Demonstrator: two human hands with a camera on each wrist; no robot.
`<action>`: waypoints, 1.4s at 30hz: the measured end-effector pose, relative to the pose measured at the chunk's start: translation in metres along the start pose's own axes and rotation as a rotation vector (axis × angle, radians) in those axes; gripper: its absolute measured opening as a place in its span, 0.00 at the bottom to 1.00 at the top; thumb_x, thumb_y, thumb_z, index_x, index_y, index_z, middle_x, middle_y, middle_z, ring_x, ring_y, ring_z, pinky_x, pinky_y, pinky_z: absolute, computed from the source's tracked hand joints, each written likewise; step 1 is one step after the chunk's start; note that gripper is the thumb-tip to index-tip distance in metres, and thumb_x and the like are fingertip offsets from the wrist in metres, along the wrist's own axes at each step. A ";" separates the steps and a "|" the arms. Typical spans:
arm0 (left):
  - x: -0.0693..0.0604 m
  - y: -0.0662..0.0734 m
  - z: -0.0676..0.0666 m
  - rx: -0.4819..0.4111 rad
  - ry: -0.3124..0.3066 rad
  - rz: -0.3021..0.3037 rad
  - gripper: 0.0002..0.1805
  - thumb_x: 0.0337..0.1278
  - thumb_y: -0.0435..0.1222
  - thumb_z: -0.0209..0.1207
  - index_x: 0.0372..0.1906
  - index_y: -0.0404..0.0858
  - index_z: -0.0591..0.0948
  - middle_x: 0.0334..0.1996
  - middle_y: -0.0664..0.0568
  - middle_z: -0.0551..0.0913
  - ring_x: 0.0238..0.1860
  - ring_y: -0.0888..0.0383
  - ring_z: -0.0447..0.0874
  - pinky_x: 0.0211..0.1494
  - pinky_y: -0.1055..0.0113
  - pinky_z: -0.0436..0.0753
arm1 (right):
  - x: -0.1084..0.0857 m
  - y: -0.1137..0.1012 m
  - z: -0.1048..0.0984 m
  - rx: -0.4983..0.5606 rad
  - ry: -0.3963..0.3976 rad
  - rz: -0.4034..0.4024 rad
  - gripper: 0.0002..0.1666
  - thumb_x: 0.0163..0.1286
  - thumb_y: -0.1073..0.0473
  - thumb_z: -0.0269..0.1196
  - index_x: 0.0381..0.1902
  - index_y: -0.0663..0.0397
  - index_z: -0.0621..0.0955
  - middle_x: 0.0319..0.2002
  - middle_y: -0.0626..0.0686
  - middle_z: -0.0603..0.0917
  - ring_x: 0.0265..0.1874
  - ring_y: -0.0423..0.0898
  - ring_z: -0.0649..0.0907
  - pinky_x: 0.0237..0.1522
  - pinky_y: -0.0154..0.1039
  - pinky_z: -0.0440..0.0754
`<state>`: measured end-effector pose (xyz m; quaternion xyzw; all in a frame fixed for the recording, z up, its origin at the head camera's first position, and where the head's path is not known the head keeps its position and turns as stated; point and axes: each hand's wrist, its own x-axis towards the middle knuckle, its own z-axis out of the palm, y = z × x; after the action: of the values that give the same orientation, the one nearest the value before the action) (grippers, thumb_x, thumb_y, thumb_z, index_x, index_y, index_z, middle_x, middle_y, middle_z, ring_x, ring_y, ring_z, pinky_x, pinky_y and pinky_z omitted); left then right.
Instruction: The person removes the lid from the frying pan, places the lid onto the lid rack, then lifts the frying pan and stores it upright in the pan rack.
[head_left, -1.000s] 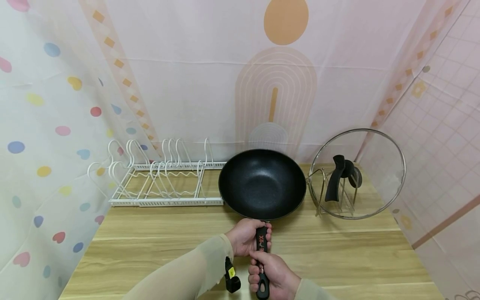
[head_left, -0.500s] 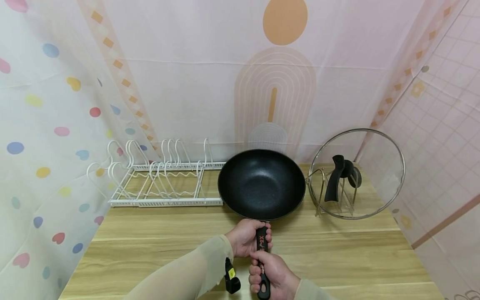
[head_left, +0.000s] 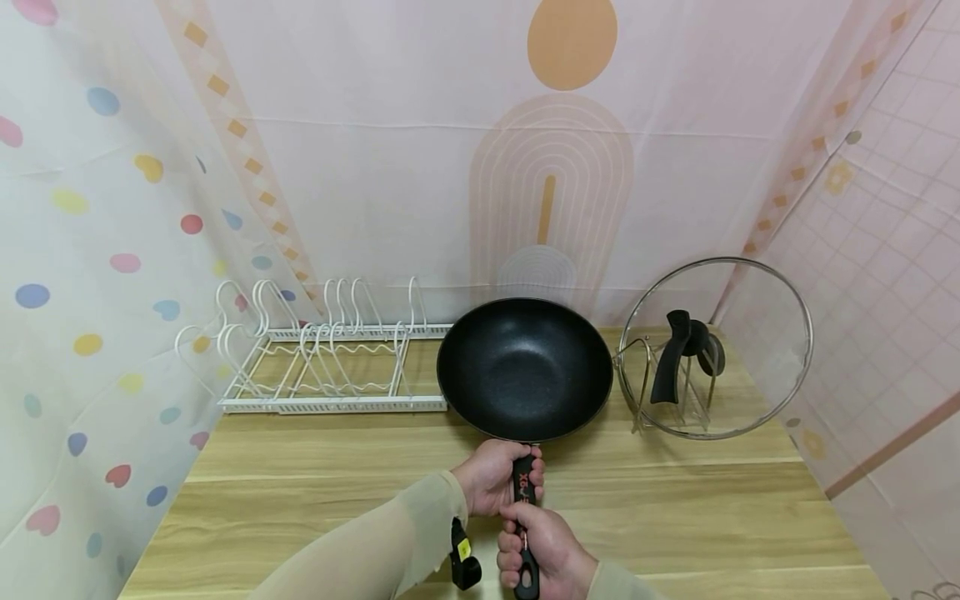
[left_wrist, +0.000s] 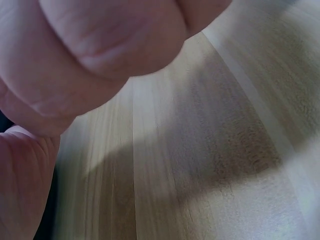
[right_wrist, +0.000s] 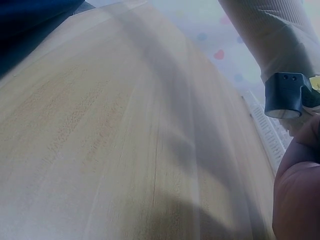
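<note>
A black wok (head_left: 525,371) faces me in the middle of the head view, its long black handle (head_left: 522,479) pointing toward me. Close to the bowl, my left hand (head_left: 491,477) grips the handle, fingers curled round it from beneath. My right hand (head_left: 547,550) grips the same handle nearer its looped end, just below the left. In the left wrist view the curled fingers (left_wrist: 115,40) of the left hand fill the upper left. Part of the right hand (right_wrist: 300,195) shows at the right edge of the right wrist view. Whether the wok touches the table I cannot tell.
A white wire dish rack (head_left: 360,406) stands left of the wok, close to its rim. On the right, a glass lid (head_left: 765,350) with a black knob leans upright in a small metal stand (head_left: 643,392). Patterned curtains rise behind the wooden table (head_left: 315,467).
</note>
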<state>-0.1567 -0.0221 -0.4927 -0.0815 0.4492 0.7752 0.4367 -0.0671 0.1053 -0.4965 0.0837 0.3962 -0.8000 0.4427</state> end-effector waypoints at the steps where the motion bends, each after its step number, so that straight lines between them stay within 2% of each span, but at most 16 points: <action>1: 0.000 0.000 0.000 -0.002 0.001 -0.001 0.12 0.82 0.37 0.36 0.42 0.44 0.71 0.25 0.61 0.74 0.25 0.65 0.71 0.37 0.71 0.80 | 0.000 0.000 0.000 -0.002 0.000 -0.001 0.17 0.79 0.54 0.45 0.26 0.39 0.66 0.17 0.37 0.65 0.16 0.33 0.67 0.24 0.26 0.70; 19: 0.003 -0.003 0.003 -0.016 0.028 0.004 0.12 0.81 0.37 0.37 0.39 0.45 0.71 0.24 0.61 0.73 0.25 0.65 0.71 0.35 0.73 0.78 | 0.000 0.001 0.002 -0.032 0.027 -0.015 0.15 0.76 0.55 0.44 0.25 0.39 0.65 0.15 0.37 0.64 0.15 0.33 0.65 0.23 0.26 0.68; 42: 0.004 -0.004 0.004 -0.041 0.022 0.013 0.11 0.81 0.37 0.38 0.38 0.45 0.69 0.23 0.62 0.72 0.24 0.66 0.70 0.34 0.74 0.76 | 0.001 0.001 0.001 -0.041 0.028 -0.031 0.14 0.74 0.56 0.44 0.25 0.39 0.65 0.14 0.36 0.64 0.14 0.33 0.65 0.22 0.25 0.69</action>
<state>-0.1549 -0.0161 -0.4947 -0.0960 0.4387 0.7859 0.4251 -0.0669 0.1036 -0.4963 0.0797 0.4202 -0.7973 0.4260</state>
